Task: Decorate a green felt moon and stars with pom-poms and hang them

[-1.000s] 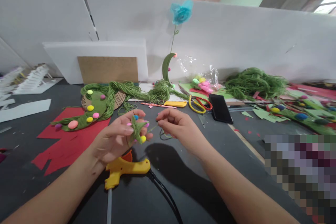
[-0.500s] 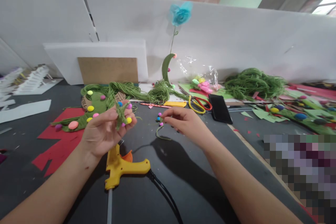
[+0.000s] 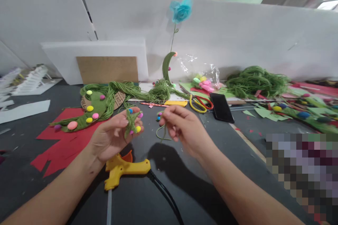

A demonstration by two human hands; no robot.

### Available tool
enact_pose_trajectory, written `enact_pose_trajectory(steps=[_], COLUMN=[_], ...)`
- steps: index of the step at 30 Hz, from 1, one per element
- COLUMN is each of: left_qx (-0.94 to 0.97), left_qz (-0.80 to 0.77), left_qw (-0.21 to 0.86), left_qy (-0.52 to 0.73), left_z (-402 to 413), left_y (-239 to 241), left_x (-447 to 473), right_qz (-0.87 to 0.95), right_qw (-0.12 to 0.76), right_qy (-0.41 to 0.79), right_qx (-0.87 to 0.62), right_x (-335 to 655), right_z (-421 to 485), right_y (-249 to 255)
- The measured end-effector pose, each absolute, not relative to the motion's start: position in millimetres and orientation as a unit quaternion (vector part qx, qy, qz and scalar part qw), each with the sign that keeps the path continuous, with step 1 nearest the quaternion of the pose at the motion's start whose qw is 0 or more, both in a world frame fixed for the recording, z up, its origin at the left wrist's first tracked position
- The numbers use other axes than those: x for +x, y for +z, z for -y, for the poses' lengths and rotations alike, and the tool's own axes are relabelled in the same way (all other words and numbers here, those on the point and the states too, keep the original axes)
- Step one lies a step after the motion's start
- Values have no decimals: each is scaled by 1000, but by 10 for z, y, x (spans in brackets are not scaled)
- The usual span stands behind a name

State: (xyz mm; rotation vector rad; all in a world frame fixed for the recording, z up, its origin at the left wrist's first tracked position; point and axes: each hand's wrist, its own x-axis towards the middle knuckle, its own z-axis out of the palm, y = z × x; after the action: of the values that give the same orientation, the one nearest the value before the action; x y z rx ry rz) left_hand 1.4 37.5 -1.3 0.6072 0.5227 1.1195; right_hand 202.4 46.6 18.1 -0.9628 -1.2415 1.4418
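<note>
Left hand (image 3: pixel 113 135) holds the green star (image 3: pixel 132 121) up above the tabletop (image 3: pixel 139 200), thumb on the near side and the other fingers curled behind, pinching it by one side, probably so the small balls on its points don't get squashed. Right hand (image 3: pixel 185 126) is just across from it, not touching the star; thumb and forefinger pressed together, seemingly pinching a thin green strand (image 3: pixel 164 132) that hangs beneath them, exact grip partly hidden. The small tight pinch fits something that thin. Loose balls (image 3: pixel 158 117) sit just left of the right fingers, a few only, likely put there for easy reach. Glue gun (image 3: pixel 128 167) lies on its side below the left fingers, handle pointing toward the right arm, glue stick poking out toward the wearer; close by, presumably to be handy, with the cord (image 3: pixel 167 191) trailing off between the forearms. Beyond the right fingers: scissors (image 3: pixel 198 105), comb (image 3: pixel 176 103) and phone (image 3: pixel 222 107), apparently pushed back to free up working room. Left of the left fingers, a larger green piece (image 3: pixel 92 114) with balls on it rests partly over red paper (image 3: pixel 66 144), looks parked out of the way.
</note>
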Motion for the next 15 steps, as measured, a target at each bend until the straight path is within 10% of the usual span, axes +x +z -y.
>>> enact_pose_trajectory(steps=[5, 15], left_qx=[274, 312], left_qz=[-238, -194], left_qw=[779, 800], left_qy=[511, 475], left_z=[-390, -339], left_y=[-23, -43], left_x=[-24, 29], right_qz=[431, 723], right_qw=[634, 286], right_qy=[514, 509], right_qx=[-386, -370], right_x=[2206, 1851], right_z=[-593, -312], right_y=[267, 62])
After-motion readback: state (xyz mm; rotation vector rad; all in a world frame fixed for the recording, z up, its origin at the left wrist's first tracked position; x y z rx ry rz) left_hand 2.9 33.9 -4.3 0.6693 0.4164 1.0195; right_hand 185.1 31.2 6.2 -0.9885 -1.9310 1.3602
